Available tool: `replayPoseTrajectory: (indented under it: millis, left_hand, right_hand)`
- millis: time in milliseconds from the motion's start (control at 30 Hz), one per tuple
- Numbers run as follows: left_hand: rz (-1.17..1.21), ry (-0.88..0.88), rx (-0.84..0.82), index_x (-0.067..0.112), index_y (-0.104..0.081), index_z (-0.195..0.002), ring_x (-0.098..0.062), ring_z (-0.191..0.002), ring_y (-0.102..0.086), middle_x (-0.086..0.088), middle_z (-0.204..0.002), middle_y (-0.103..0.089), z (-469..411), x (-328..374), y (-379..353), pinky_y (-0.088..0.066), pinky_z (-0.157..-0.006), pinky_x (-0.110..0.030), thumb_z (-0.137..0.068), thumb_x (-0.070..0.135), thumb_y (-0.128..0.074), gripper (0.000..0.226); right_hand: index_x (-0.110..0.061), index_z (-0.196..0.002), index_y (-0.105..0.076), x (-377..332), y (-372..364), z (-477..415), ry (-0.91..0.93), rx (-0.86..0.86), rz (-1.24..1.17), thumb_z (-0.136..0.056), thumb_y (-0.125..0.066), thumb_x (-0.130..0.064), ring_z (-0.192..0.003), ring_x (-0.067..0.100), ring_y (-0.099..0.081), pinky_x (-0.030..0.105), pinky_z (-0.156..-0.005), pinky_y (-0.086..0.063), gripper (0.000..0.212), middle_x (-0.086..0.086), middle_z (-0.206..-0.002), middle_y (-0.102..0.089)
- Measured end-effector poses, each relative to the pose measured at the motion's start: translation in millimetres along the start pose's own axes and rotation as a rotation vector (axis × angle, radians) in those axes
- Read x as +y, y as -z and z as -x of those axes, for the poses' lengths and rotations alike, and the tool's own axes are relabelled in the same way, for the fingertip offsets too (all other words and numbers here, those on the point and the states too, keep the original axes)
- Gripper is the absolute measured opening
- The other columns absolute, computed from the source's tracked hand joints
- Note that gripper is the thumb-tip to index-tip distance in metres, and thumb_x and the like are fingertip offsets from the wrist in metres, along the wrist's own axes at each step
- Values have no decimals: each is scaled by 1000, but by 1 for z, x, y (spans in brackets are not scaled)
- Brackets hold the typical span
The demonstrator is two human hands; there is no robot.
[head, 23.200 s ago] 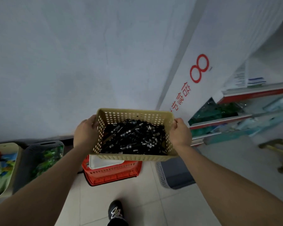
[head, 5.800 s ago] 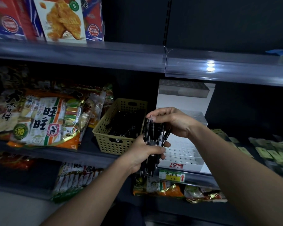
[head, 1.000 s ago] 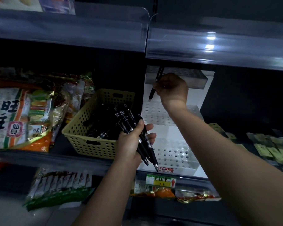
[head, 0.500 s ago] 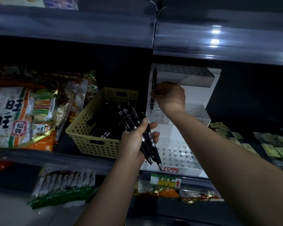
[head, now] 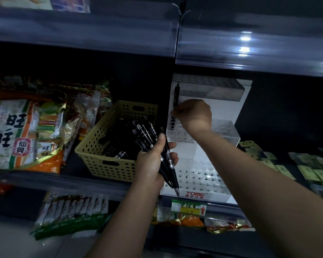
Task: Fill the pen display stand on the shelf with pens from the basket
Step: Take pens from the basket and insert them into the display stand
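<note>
Lower end of 1 upright pen hidden behind right hand. Pens in basket too dark to count. Top-shelf boxes cut by upper edge.

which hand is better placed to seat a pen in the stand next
Right. The right hand holds a pen upright over the middle tier of the stand; the left hand grips the spare pens.

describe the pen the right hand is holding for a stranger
On the shelf, find the white tiered pen stand right of the yellow basket. At its left edge the right hand holds one black pen upright. It stands alone; the other pens are bunched in the left hand.
</note>
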State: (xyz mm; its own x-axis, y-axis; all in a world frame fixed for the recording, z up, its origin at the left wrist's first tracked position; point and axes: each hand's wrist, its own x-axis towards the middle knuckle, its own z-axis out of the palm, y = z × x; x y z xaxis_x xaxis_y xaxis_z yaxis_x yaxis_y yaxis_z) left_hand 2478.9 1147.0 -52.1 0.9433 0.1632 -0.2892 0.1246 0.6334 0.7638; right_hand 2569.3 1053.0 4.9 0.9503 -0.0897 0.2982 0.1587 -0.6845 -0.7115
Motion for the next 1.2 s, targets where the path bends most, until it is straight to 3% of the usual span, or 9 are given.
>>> replayPoseTrajectory:
  millis: [133,200,400,533,633,800,900,1033,1200]
  left_hand:
    - [86,-14,-22,1,-60,-96,-15,-47,-56,-7,-71,-67,-1,1,-4,-50,-48,-26,-93,14,-58,14]
    - [122,-9,-47,1,-60,-96,-15,-49,-58,-7,-70,-65,-3,1,-5,-49,-47,-25,-93,9,-56,10]
    - [138,-39,-111,9,-65,-95,-14,-56,-59,-1,-66,-62,-3,1,-3,-48,-51,-28,-85,5,-63,10]
    - [116,-47,-94,8,-67,-99,-14,-57,-65,-2,-70,-69,-1,0,-5,-50,-52,-27,-82,5,-66,17]
    - [121,-32,-144,4,-64,-105,-15,-60,-63,-7,-80,-67,1,-1,-6,-51,-52,-27,-74,13,-69,32]
    - [13,8,-196,4,-64,-99,-15,-56,-60,-7,-78,-70,4,-6,-7,-50,-50,-25,-87,14,-61,16]
    - [6,-29,-163,3,-64,-100,-14,-54,-58,-7,-77,-70,3,-5,-7,-48,-49,-24,-88,12,-61,15]
    - [20,-63,-124,2,-63,-106,-14,-53,-58,-6,-77,-68,1,-6,-8,-48,-48,-24,-89,11,-62,19]
    - [31,-23,-107,1,-66,-106,-16,-60,-64,-7,-83,-72,3,-7,-9,-50,-50,-25,-90,17,-62,23]
  right_hand:
    - [-14,-87,-76,4,3,10,50,46,-108,-81,-73,-27,-89,17,-67,31,-80,-52,15,2,-92,-74]
    - [-14,-83,-75,4,5,17,91,49,-153,-83,-70,-25,-83,16,-68,32,-76,-53,13,1,-84,-74]
    - [-13,-74,-73,-3,19,31,44,-378,-243,-81,-72,-27,-63,6,-60,23,-64,-45,15,-4,-64,-68]
    - [-7,-76,-69,-6,26,33,41,-481,-263,-75,-80,-26,-52,3,-54,18,-51,-43,22,-5,-61,-62]
    - [-7,-77,-72,-7,28,33,-17,-431,-332,-78,-77,-19,-46,1,-52,15,-44,-38,13,-3,-60,-62]
    - [-13,-81,-74,-4,30,26,-116,-188,-522,-78,-76,-22,-50,9,-55,24,-46,-38,10,-2,-62,-67]
    - [-9,-87,-71,-2,33,29,-133,-270,-517,-74,-80,-23,-52,13,-59,24,-47,-41,22,4,-72,-71]
    - [-5,-74,-62,-3,37,33,-153,-444,-466,-73,-80,-10,-45,16,-60,18,-42,-42,18,3,-53,-65]
    - [-9,-75,-66,-3,40,24,-219,-314,-576,-71,-81,-7,-54,18,-60,23,-49,-51,16,10,-68,-68]
